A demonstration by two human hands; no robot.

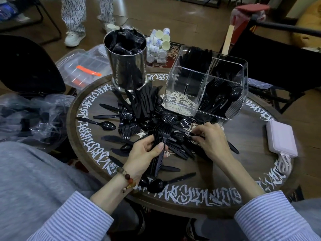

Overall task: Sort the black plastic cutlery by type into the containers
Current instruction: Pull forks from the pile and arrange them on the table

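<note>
A heap of black plastic cutlery covers the middle of the round table: knives, forks and spoons mixed. My left hand grips a stacked bundle of black forks, tines pointing away from me. My right hand pinches the handle of one black fork lying in the heap. The clear divided container stands at the back right, with knives in a far compartment and spoons in the near right one; its near left compartment is empty.
A steel canister with crumpled black wrappers stands at the table's back left. A pink power bank with a cable lies at the right edge. Clear plastic bags and a lidded box sit to the left. A person's legs are behind the table.
</note>
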